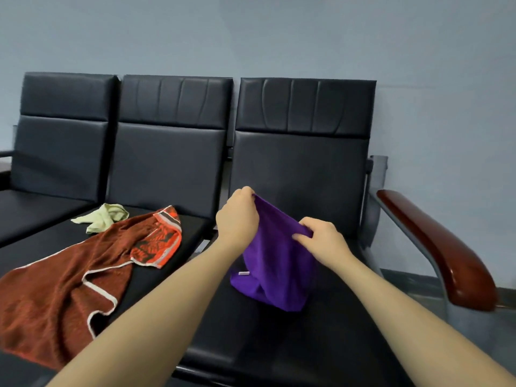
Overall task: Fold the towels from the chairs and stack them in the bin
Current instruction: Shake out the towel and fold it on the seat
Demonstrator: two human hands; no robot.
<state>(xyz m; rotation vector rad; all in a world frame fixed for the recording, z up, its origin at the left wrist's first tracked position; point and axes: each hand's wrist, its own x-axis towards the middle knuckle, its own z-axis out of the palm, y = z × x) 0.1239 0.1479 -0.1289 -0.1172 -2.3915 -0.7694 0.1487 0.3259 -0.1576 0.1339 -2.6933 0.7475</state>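
Head view: my left hand [237, 216] and right hand [324, 238] each pinch the top edge of the purple towel [276, 272], lifted over the right chair seat [279, 339], bottom touching it. Rust towel [69, 289] and pale green cloth [103, 217] lie on the middle seat.

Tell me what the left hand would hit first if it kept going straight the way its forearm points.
Probably the backrest of the right-hand chair. The left hand, pinching the purple towel, points up and away over that seat; nothing else shows between, though depth is hard to judge from one view.
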